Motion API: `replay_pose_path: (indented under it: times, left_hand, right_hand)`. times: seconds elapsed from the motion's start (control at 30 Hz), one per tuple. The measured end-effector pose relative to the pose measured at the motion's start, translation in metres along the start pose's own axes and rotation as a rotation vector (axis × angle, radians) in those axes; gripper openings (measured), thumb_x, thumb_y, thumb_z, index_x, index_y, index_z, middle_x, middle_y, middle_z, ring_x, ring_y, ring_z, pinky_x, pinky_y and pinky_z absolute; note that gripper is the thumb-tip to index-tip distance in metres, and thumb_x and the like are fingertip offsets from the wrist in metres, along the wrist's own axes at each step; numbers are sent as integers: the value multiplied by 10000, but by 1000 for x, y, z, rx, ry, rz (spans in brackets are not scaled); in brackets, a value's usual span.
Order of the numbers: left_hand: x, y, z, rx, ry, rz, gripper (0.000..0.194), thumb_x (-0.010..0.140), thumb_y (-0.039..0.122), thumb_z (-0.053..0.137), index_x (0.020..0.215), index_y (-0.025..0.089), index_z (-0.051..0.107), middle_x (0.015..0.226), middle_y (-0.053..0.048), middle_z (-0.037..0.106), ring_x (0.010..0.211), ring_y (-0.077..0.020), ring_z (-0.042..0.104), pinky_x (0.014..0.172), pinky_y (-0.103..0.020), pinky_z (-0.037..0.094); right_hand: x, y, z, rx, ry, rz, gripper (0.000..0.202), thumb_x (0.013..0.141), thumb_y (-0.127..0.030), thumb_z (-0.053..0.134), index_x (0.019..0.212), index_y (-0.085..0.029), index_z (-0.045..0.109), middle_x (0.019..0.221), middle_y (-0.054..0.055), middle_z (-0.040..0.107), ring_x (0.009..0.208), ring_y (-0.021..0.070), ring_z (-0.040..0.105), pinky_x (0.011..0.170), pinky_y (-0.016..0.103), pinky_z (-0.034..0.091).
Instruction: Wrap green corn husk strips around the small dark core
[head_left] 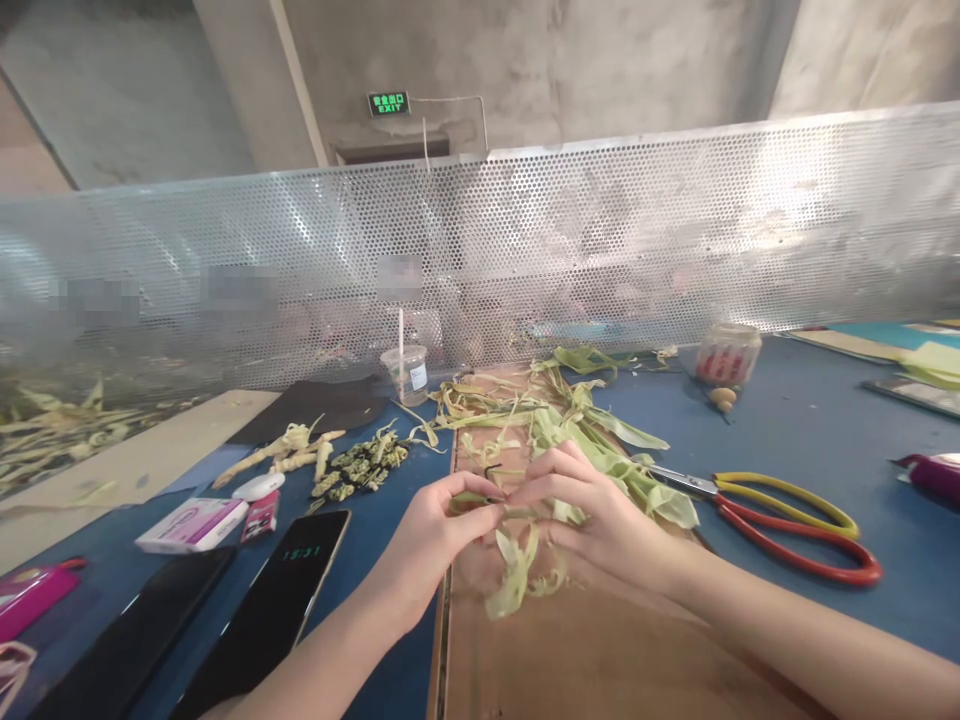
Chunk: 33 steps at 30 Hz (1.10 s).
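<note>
The scissors (795, 525) have one yellow handle loop and one red. Left of them, the board (570, 640) is plain brown, under pale green and straw-yellow husks (585, 425). Around the board the worktop (787, 420) is blue; left of it, a box (193, 525) is white and purple.

Scissors (757, 515) lie right of what seem husks (600, 440).

Left hand (450, 515), right hand (589, 500) pinch greenish piece (470, 502) over board (585, 650).
</note>
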<state>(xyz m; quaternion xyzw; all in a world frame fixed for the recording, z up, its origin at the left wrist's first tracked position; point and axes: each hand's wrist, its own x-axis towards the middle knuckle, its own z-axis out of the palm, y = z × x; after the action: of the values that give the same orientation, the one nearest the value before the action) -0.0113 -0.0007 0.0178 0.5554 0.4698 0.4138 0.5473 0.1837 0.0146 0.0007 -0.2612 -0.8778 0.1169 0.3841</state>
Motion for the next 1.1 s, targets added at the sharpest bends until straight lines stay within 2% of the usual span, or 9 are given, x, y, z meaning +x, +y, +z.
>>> replay_pose_path:
  times: [0.13, 0.33, 0.43, 0.57, 0.7, 0.83, 0.97, 1.03, 1.1]
  left_hand:
    - [-2, 0, 1, 114, -62, 19, 151, 694, 267, 669, 815, 179, 652, 723, -7, 608, 672, -126, 508, 603, -222, 372]
    - [-3, -3, 1, 197, -138, 35, 166, 731, 300, 632, 843, 181, 662, 783, -36, 658, 730, -154, 553, 704, -267, 397]
    - [-3, -3, 3, 215, -177, 47, 147, 738, 283, 617, 833, 177, 653, 801, -45, 669, 762, -172, 572, 733, -281, 400]
    - [-6, -1, 6, 286, -221, 70, 85, 729, 243, 596, 727, 169, 636, 710, -9, 602, 636, -131, 511, 609, -241, 367]
    - [-8, 1, 6, 317, -225, 44, 99, 717, 258, 597, 724, 164, 625, 631, 23, 512, 556, -100, 412, 534, -226, 303]
    - [-6, 0, 5, 295, -255, -9, 117, 718, 256, 590, 765, 155, 627, 679, 0, 557, 606, -122, 459, 585, -246, 343]
    - [-6, 2, 7, 174, -332, -40, 132, 745, 209, 533, 755, 139, 644, 725, -28, 592, 635, -126, 473, 617, -248, 363]
    - [-6, 3, 8, 87, -365, -49, 220, 800, 260, 478, 743, 135, 649, 721, -37, 593, 652, -134, 488, 629, -252, 367]
    - [-7, 3, 9, 67, -349, -52, 294, 827, 351, 467, 729, 137, 644, 708, -37, 588, 660, -142, 502, 637, -258, 368]
  right_hand:
    - [3, -1, -1, 191, 21, 67, 160, 868, -212, 514, 878, -241, 671, 871, 38, 584, 878, 161, 525, 783, 313, 439]
    - [8, -8, 1, 441, 31, 326, 108, 813, -270, 593, 790, -215, 683, 775, 10, 633, 737, 134, 569, 699, 279, 454]
    - [9, -11, 2, 584, 12, 480, 190, 790, -360, 605, 752, -185, 667, 715, 8, 640, 659, 126, 571, 620, 254, 456]
    - [11, -11, 3, 697, 24, 609, 361, 796, -474, 555, 643, -150, 602, 557, -7, 581, 502, 99, 533, 485, 211, 414]
    - [13, -9, 2, 625, -3, 643, 431, 822, -534, 479, 716, -141, 623, 426, -28, 519, 380, 77, 464, 394, 184, 346]
    - [16, -16, 3, 590, -79, 639, 414, 825, -524, 474, 720, -145, 603, 357, -60, 451, 306, 59, 388, 366, 179, 337]
    - [18, -18, 8, 579, -58, 654, 399, 831, -510, 464, 666, -159, 557, 421, -42, 493, 313, 64, 404, 325, 174, 330]
    - [18, -15, 11, 603, -61, 631, 393, 839, -516, 449, 708, -164, 566, 429, -44, 501, 296, 61, 395, 317, 175, 321]
    - [17, -13, 13, 606, -68, 620, 390, 841, -520, 447, 734, -166, 573, 422, -49, 500, 282, 57, 388, 313, 170, 307]
